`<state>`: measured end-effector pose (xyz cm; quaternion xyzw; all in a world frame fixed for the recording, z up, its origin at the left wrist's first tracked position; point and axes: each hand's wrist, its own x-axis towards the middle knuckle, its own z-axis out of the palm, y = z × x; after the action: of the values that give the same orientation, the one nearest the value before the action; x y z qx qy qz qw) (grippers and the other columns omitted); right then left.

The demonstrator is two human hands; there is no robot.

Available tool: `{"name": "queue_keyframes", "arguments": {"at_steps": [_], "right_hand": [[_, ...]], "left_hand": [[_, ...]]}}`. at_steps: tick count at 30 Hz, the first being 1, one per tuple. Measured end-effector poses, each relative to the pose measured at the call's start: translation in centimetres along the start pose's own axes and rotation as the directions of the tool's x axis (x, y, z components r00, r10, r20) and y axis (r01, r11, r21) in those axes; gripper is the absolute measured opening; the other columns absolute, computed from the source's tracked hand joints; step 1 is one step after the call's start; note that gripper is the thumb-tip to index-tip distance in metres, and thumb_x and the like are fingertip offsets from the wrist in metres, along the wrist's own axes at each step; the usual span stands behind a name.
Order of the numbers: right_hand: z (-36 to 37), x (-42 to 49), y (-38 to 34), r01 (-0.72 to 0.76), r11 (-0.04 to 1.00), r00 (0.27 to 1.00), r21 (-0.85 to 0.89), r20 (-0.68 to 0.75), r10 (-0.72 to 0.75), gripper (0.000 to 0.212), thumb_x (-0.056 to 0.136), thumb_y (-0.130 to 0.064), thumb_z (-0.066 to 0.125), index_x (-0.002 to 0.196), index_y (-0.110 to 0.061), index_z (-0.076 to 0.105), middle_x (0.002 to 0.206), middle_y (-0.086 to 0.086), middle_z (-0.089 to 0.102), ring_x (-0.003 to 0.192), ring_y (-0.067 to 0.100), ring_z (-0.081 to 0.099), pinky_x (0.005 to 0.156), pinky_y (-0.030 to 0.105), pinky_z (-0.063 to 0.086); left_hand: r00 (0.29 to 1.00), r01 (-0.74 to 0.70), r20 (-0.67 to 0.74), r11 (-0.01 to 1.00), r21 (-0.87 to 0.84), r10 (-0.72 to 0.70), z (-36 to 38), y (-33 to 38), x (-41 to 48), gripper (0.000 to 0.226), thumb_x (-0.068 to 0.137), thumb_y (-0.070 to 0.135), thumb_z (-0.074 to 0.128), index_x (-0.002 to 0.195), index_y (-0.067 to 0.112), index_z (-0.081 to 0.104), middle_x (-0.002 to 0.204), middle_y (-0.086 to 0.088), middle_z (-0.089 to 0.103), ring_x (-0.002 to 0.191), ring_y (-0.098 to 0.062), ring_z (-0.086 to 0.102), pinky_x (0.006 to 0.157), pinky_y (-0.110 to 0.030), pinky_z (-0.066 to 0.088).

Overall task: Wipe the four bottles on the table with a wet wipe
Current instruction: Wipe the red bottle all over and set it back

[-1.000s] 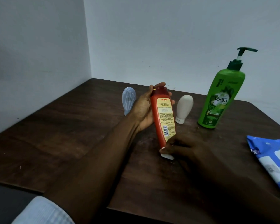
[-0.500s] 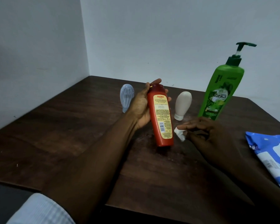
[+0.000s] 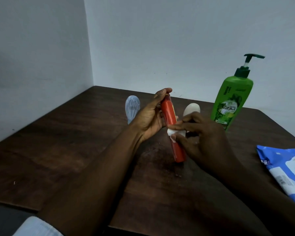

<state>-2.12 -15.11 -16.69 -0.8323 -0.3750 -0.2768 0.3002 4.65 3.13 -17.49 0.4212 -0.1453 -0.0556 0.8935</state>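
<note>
Wipe pack: blue and white, flat on the surface, near right.
Right hand: fingers pinch a white wet wipe against the red bottle.
Left hand: closed around the tilted red bottle's upper part.
Far row: blue-grey bottle, white bottle, green pump bottle.

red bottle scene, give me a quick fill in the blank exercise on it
The left hand holds the tall red plastic bottle near its ____.
The right hand presses a crumpled ____ wet wipe against it.
The pump bottle standing behind is ____.
The blue wipes pack lies on the dark wooden ____.

Missing: cap; white; green; table
</note>
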Motion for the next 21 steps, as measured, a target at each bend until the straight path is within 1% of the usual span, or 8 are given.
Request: {"name": "queue_keyframes", "arguments": {"at_steps": [2,6,8,10,12,14,18,21], "right_hand": [[-0.2,1.7,0.0,-0.019,1.000,1.000,0.007,-0.005,0.019,0.023,0.086,-0.024,0.077,0.109,-0.022,0.078,0.099,-0.005,0.065,0.088,0.000,0.061,0.076,0.010,0.052],[-0.3,5.1,0.1,-0.001,1.000,0.998,-0.009,-0.064,0.001,0.021,0.086,-0.021,0.079,0.107,-0.022,0.079,0.092,0.000,0.066,0.085,0.012,0.065,0.072,0.036,0.059],[-0.3,6.6,0.3,-0.009,0.999,0.997,-0.048,-0.083,0.005,0.019,0.085,-0.022,0.078,0.104,-0.021,0.080,0.093,0.001,0.068,0.085,0.012,0.066,0.076,0.037,0.058],[-0.3,7.4,0.7,-0.035,0.997,0.997,-0.065,-0.072,0.031,0.018,0.085,-0.025,0.078,0.103,-0.021,0.080,0.093,0.000,0.069,0.084,0.011,0.066,0.079,0.035,0.056],[-0.3,7.7,0.9,-0.044,0.997,0.997,-0.058,-0.061,0.041,0.018,0.085,-0.025,0.077,0.103,-0.021,0.081,0.092,0.000,0.069,0.083,0.011,0.066,0.079,0.034,0.055],[-0.2,7.6,1.1,-0.045,0.997,0.997,-0.056,-0.063,0.041,0.019,0.086,-0.023,0.077,0.104,-0.020,0.080,0.093,0.000,0.070,0.085,0.012,0.066,0.080,0.035,0.056],[0.2,6.2,1.5,-0.017,0.999,0.998,-0.044,-0.063,0.014,0.019,0.089,-0.021,0.074,0.108,-0.018,0.079,0.095,0.003,0.067,0.088,0.016,0.066,0.076,0.042,0.059],[0.3,3.9,1.6,0.012,0.998,1.000,-0.067,-0.020,-0.013,0.021,0.091,-0.020,0.073,0.111,-0.016,0.077,0.098,0.006,0.065,0.089,0.018,0.065,0.072,0.037,0.061]], "left_hand": [[1.000,-0.009,0.004,1.000,-0.029,0.009,0.3,0.0,0.0,0.016,0.100,0.032,0.055,0.109,0.024,0.065,0.105,-0.001,0.049,0.087,-0.012,0.055,0.075,-0.031,0.055],[0.997,-0.031,0.064,0.991,-0.134,0.040,0.9,0.4,0.0,0.020,0.095,0.025,0.058,0.113,0.016,0.063,0.097,-0.001,0.059,0.091,-0.015,0.064,0.086,-0.035,0.057],[0.995,-0.033,0.089,0.985,-0.169,0.048,0.8,0.5,0.1,0.023,0.101,0.019,0.048,0.119,0.012,0.060,0.095,-0.002,0.067,0.098,-0.019,0.068,0.091,-0.036,0.057],[0.994,-0.035,0.098,0.989,-0.143,0.050,0.5,0.6,0.1,0.028,0.104,0.012,0.041,0.127,0.012,0.056,0.104,-0.006,0.071,0.108,-0.024,0.066,0.098,-0.037,0.052],[0.995,-0.043,0.089,0.994,-0.098,0.051,0.3,0.7,0.1,0.031,0.104,0.011,0.042,0.132,0.013,0.054,0.115,-0.010,0.069,0.115,-0.027,0.063,0.102,-0.038,0.049],[0.995,-0.055,0.082,0.995,-0.082,0.062,0.4,0.7,0.1,0.032,0.103,0.011,0.044,0.133,0.013,0.054,0.118,-0.011,0.066,0.115,-0.026,0.062,0.103,-0.040,0.048],[0.996,-0.071,0.050,0.993,-0.096,0.076,0.7,0.6,-0.1,0.028,0.102,0.008,0.044,0.127,0.013,0.057,0.097,-0.002,0.065,0.087,-0.014,0.069,0.081,-0.031,0.059],[0.998,-0.070,-0.001,0.995,-0.069,0.070,0.6,0.5,-0.2,0.025,0.103,0.010,0.045,0.121,0.016,0.060,0.102,-0.001,0.057,0.084,-0.011,0.061,0.075,-0.027,0.057]]}}
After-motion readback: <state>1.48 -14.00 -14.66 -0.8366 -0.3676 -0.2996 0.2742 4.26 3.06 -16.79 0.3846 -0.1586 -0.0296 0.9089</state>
